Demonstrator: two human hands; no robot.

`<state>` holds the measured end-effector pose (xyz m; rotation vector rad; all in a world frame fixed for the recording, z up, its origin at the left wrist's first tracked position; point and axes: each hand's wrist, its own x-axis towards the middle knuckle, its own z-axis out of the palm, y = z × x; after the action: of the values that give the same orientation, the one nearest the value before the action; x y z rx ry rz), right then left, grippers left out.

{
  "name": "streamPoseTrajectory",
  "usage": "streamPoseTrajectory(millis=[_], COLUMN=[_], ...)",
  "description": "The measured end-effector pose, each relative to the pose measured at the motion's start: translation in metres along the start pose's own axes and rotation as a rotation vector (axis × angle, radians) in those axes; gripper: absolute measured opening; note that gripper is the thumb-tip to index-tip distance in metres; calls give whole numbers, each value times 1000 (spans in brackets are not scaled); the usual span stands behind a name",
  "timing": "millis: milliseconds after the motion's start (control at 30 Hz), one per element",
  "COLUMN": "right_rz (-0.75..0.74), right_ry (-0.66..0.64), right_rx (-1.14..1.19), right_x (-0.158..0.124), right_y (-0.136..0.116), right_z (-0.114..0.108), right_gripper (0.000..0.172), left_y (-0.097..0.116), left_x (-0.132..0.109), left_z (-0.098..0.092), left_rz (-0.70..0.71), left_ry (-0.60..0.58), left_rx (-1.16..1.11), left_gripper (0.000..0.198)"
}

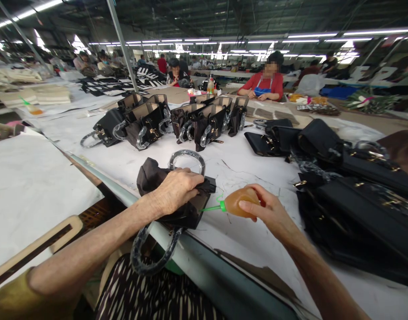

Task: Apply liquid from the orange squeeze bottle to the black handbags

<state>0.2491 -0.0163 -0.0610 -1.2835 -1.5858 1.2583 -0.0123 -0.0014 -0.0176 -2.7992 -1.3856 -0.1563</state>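
My left hand (175,191) presses down on a black handbag (150,175) lying at the near edge of the white-covered table (243,164). One plastic-wrapped handle (187,155) lies on the table behind the hand, and the other (150,253) hangs over the table edge. My right hand (267,209) grips a small amber glue bottle (239,202) with a green nozzle (212,207). The nozzle tip points left and touches the bag's right side.
Rows of upright black handbags (147,122) (207,118) stand further back. A heap of black handbags (353,186) lies to the right. A person in red (265,82) sits across the table, with other workers beyond. A wooden frame (33,249) lies at the lower left.
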Motion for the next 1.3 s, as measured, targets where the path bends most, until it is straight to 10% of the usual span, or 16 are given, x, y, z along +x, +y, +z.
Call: streamPoseTrajectory(millis=[1300], right_rz=[201], right_ry=[121], right_rx=[322], right_x=[-54], right_y=[24], right_z=[24], right_gripper=[35], left_y=[0], left_x=[-1], left_z=[2], left_rz=[-57], left_ry=[-18], left_rx=[25], left_gripper=[11])
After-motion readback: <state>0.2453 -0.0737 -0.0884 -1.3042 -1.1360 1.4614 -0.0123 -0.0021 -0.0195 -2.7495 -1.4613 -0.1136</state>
